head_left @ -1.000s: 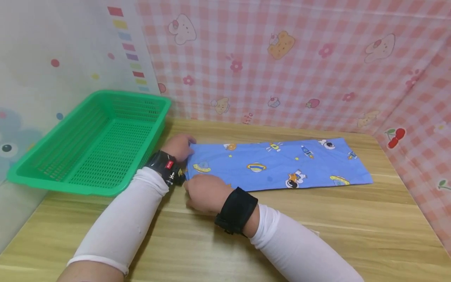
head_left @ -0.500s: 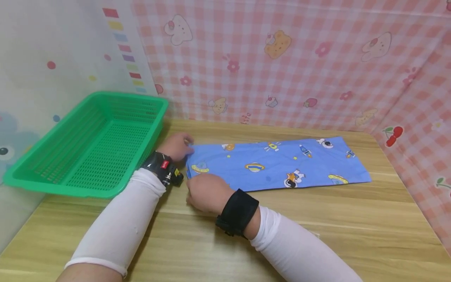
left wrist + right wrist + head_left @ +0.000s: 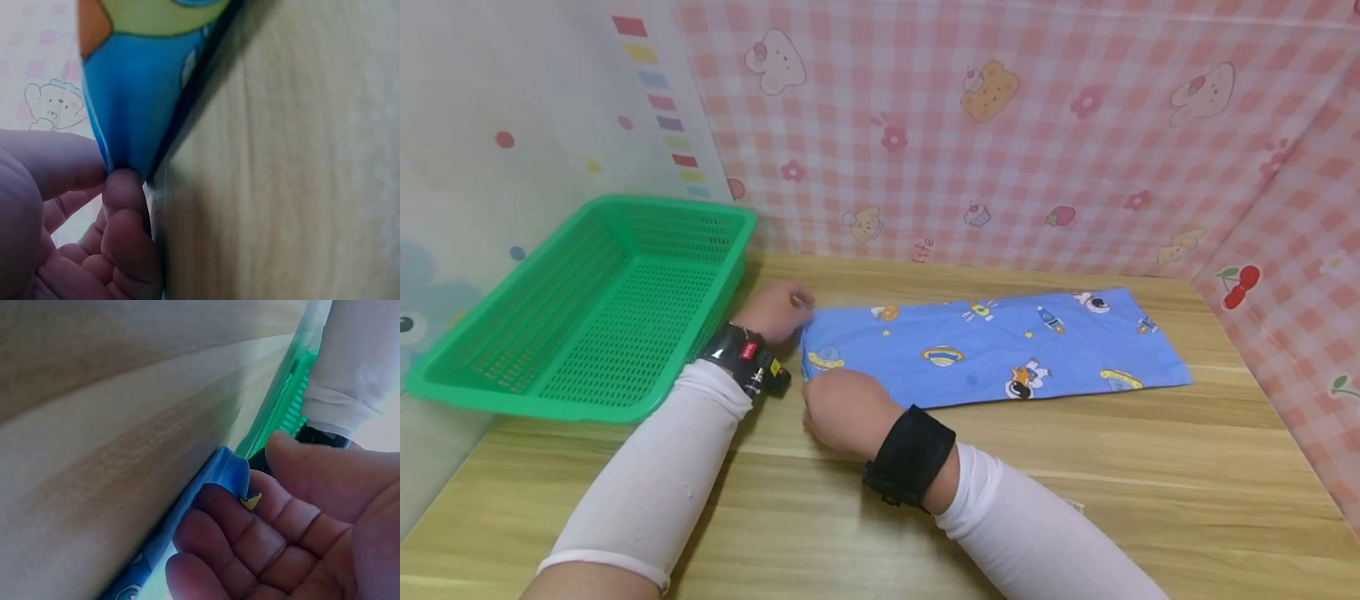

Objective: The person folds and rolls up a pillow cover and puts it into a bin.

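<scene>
A blue cloth point(image 3: 955, 358) printed with astronauts, rockets and planets lies folded into a long flat strip. My left hand point(image 3: 775, 310) is at its far left corner; in the left wrist view the thumb and index finger pinch the tip of the cloth point(image 3: 134, 94). At the near left corner is my right hand point(image 3: 850, 410). Its fingers point(image 3: 231, 537) curl at the cloth edge point(image 3: 228, 475) in the right wrist view, with a fold showing among them and the thumb apart from it.
An open green plastic basket point(image 3: 741, 250) stands to the left, close beside my left forearm. The wooden table point(image 3: 820, 517) meets a pink checked wall covering point(image 3: 880, 108) at the back and right, and a pale one at the left.
The left edge of the cloth has shifted slightly to the right, and my right hand with it. My left hand stays at the far left corner.
</scene>
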Demonstrator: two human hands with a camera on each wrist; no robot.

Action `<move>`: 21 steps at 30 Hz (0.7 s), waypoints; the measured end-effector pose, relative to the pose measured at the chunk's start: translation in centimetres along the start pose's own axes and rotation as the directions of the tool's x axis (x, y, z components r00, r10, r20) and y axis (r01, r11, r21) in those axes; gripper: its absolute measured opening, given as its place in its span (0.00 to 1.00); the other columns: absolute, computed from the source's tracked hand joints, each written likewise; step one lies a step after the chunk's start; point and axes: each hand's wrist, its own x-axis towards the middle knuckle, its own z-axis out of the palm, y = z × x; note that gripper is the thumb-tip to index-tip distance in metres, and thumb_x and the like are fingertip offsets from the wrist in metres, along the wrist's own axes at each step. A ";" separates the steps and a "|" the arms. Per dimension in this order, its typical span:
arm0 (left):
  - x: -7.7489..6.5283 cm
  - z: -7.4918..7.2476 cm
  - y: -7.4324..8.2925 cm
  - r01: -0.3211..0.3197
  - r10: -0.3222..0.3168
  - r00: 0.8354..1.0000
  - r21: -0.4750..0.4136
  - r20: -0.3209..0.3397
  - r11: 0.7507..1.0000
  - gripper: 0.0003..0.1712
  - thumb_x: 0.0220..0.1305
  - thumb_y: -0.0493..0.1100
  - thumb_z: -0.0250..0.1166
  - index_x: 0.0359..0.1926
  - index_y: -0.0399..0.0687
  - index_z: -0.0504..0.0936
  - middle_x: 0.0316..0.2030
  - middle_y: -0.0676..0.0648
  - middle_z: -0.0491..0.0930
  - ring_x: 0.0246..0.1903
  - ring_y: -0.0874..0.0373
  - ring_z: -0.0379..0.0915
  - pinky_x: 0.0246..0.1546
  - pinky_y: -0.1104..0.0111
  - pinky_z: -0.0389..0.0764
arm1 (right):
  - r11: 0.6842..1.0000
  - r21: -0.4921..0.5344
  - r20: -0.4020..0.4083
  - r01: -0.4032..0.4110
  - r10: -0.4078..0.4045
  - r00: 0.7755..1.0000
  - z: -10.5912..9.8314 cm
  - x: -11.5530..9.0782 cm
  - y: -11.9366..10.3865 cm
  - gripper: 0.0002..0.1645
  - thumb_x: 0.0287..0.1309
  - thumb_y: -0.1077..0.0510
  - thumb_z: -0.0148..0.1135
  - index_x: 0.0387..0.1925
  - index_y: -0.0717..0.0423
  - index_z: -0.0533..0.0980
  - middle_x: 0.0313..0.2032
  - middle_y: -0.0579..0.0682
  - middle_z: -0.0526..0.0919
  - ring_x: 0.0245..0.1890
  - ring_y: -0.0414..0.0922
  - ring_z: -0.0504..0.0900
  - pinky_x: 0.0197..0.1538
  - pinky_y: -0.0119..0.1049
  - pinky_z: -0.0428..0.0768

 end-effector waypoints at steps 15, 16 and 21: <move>0.2 0.0 0.1 -0.009 0.009 1.000 0.058 0.014 0.998 0.17 0.71 0.40 0.57 0.54 0.41 0.86 0.55 0.38 0.85 0.58 0.41 0.79 0.63 0.47 0.76 | 0.998 -0.056 -0.022 0.027 -0.029 0.999 0.1 -0.2 0.0 0.09 0.74 0.60 0.56 0.41 0.51 0.82 0.33 0.49 0.86 0.34 0.43 0.84 0.37 0.40 0.86; 0.2 0.0 0.1 -0.006 0.005 1.000 0.062 0.018 0.998 0.18 0.69 0.39 0.57 0.54 0.41 0.86 0.57 0.38 0.85 0.59 0.41 0.78 0.64 0.47 0.75 | 0.998 -0.051 -0.021 0.024 -0.025 0.999 0.1 -0.2 0.0 0.08 0.74 0.60 0.56 0.41 0.52 0.82 0.33 0.49 0.86 0.34 0.43 0.84 0.37 0.40 0.86; 0.3 0.1 0.4 -0.013 0.011 1.000 0.084 0.026 0.996 0.19 0.67 0.36 0.58 0.55 0.41 0.86 0.57 0.37 0.85 0.61 0.40 0.78 0.66 0.46 0.74 | 0.999 -0.052 -0.029 0.007 -0.009 1.000 0.2 -0.1 0.1 0.08 0.74 0.60 0.56 0.42 0.53 0.82 0.35 0.50 0.86 0.36 0.44 0.84 0.39 0.40 0.87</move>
